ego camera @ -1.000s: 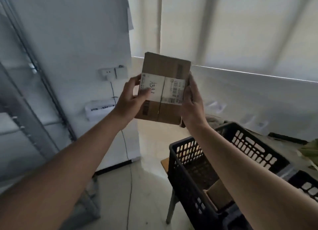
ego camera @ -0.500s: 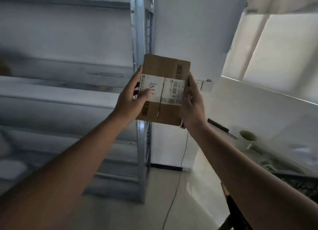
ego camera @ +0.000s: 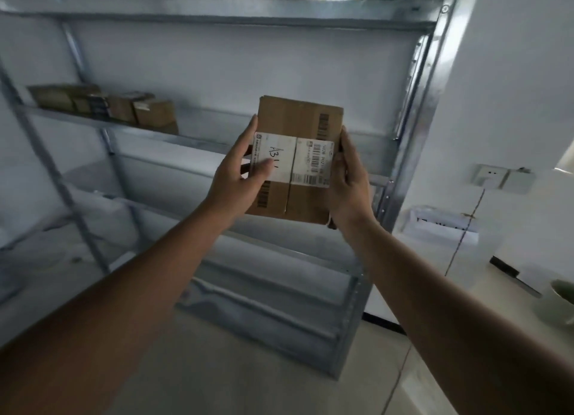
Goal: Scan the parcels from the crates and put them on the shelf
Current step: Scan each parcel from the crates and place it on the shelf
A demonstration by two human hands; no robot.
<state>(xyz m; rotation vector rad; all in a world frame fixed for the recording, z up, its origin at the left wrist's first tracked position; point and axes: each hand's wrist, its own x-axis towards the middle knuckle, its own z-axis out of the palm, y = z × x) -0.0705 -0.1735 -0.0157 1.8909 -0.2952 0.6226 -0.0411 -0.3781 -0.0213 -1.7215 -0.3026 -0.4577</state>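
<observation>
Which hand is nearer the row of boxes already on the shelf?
Left. The left hand grips the held parcel's left edge, on the side facing the row of boxes. The right hand grips the opposite edge, farther away.

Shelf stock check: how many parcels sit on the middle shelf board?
4 at least: brown parcels in a row at its left end; more may hide behind them.
</observation>
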